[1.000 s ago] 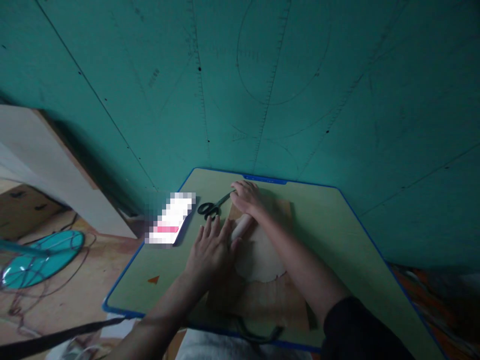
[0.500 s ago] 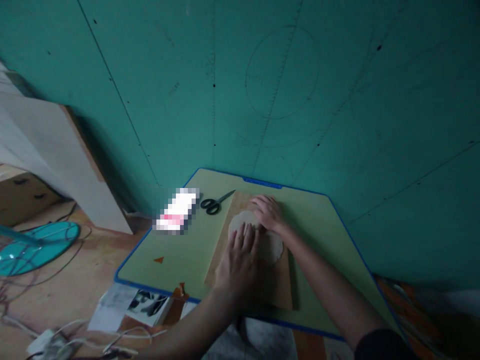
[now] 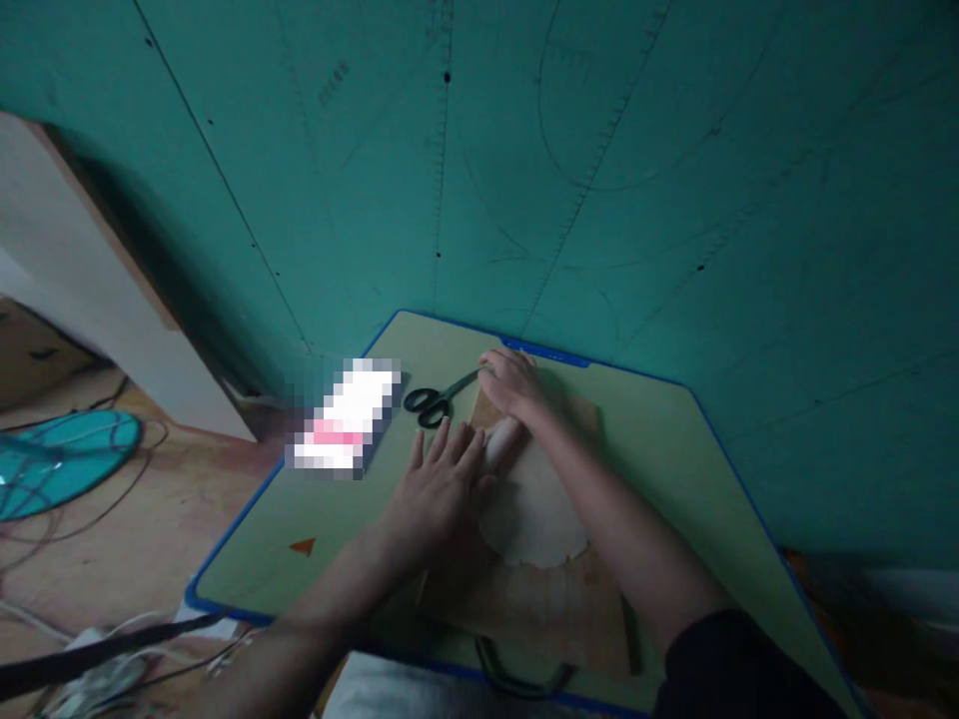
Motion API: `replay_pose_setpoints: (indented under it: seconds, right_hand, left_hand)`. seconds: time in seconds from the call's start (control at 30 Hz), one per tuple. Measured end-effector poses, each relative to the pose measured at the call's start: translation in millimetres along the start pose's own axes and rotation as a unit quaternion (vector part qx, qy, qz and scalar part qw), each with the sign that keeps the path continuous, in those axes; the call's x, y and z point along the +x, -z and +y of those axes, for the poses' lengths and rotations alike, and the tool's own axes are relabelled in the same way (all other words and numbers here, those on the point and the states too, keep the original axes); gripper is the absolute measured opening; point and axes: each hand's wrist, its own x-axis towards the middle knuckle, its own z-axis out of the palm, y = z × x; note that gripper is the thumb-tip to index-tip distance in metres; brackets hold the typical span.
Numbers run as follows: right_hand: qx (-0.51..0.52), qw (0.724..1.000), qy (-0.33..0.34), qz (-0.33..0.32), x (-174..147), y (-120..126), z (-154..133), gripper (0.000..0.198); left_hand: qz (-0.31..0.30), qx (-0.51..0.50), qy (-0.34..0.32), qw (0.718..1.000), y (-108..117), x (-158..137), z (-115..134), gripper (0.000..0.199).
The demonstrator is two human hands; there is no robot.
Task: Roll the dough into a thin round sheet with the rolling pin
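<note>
A flat round of pale dough (image 3: 535, 514) lies on a wooden board (image 3: 524, 614). A short length of a light rolling pin (image 3: 503, 444) shows slantwise between my hands, over the dough's upper left part; its ends are hidden. My left hand (image 3: 442, 481) rests at its near end, fingers stretched out and spread, pointing away from me. Over the far end, near the board's top edge, my right hand (image 3: 509, 381) is bent with its fingers curled. Just left of that hand lie black-handled scissors (image 3: 435, 401), their blade tip close to its fingers.
The pale folding table (image 3: 696, 499) has a blue rim and stands against a green wall (image 3: 360, 200). A blurred-out bright rectangle (image 3: 349, 414) lies at the table's left, with a small orange scrap (image 3: 304, 546) nearer me. Cables (image 3: 127, 654) trail on the floor at left.
Both hands have moved left and away from me across the dough, with the rolling pin between them. More of the dough's near part shows. The camera view has shifted.
</note>
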Motion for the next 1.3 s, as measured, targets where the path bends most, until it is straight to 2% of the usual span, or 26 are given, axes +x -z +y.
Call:
replay_pose_setpoints:
  seconds: [0.17,0.27,0.37,0.5,0.63,0.73,0.87,1.03,1.2,1.3]
  right_hand:
    - [-0.013,1.000,-0.008,0.007,10.0,-3.3,-11.1,0.033]
    - [-0.016,1.000,-0.007,0.012,-0.2,1.3,-7.0,0.033]
    - [-0.021,1.000,-0.009,0.017,-23.6,7.4,9.5,0.034]
    - [-0.033,0.999,-0.007,0.030,-68.8,11.0,42.7,0.040]
    - [-0.051,0.997,-0.024,0.051,-109.4,9.9,64.5,0.046]
    - [-0.059,0.995,-0.032,0.073,-122.1,10.3,65.7,0.046]
    - [-0.045,0.995,-0.045,0.079,-116.3,13.2,59.7,0.043]
    - [-0.023,0.995,-0.062,0.069,-89.3,11.9,60.5,0.042]
    - [-0.009,0.995,-0.082,0.062,-49.7,8.7,63.8,0.040]
    - [-0.007,0.994,-0.086,0.062,-31.7,9.2,63.1,0.038]
  left_hand:
    - [-0.039,-0.023,0.061,0.997,7.2,1.2,-3.2,0.054]
    - [0.007,0.015,0.085,0.996,6.6,-2.8,3.1,0.054]
    - [0.075,0.072,0.049,0.993,-1.0,-9.7,18.6,0.059]
    - [0.130,0.130,-0.023,0.983,-11.5,-17.2,44.0,0.059]
    - [0.153,0.160,0.012,0.975,-7.9,-11.9,50.9,0.060]
    - [0.143,0.167,0.066,0.973,2.1,1.1,43.4,0.061]
    - [0.116,0.159,0.084,0.977,12.4,19.3,31.0,0.058]
    - [0.080,0.142,0.097,0.982,16.5,43.2,10.6,0.053]
    - [0.121,0.112,0.089,0.982,24.5,70.5,-13.1,0.048]
    - [0.126,0.105,0.087,0.983,30.2,79.3,-18.3,0.045]
